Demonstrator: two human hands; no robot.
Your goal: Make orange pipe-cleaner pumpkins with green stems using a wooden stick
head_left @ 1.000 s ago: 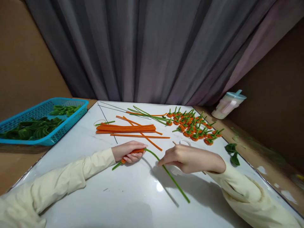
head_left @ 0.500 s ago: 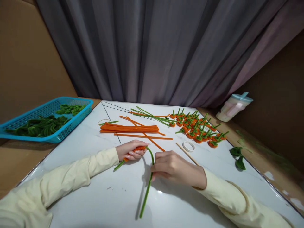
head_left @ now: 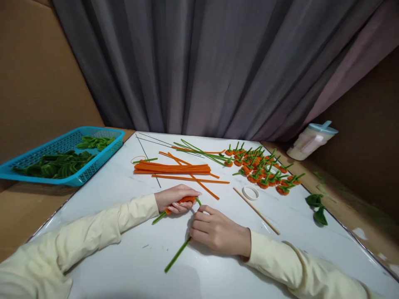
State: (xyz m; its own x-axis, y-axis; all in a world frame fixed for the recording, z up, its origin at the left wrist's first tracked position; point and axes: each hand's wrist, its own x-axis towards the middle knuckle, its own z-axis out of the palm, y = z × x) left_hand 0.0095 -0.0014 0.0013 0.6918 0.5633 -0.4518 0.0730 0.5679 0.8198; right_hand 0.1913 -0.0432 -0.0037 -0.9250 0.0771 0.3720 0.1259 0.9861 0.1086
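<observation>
My left hand [head_left: 178, 198] is closed round a coiled orange pipe cleaner [head_left: 187, 199], partly hidden by the fingers. A green pipe cleaner [head_left: 177, 255] emerges from both ends of the coil. Its longer end bends down into my right hand [head_left: 215, 228], whose fingers are closed on it close to the coil, and the tail slants out towards the lower left. Just beyond my left hand lie a bundle of orange pipe cleaners [head_left: 171, 167] and a few loose orange ones [head_left: 190, 178].
At the left stands a blue basket [head_left: 120, 141] with green looped pieces. Small orange pumpkin shapes [head_left: 254, 177] with green stems cluster at the right. Near them are a white ring [head_left: 250, 192], a wooden stick [head_left: 256, 210], green leaves [head_left: 319, 214] and a lidded cup [head_left: 311, 141].
My right hand has moved slightly down and left, and the green tail has swung to the left. My left hand keeps its grip on the orange coil.
</observation>
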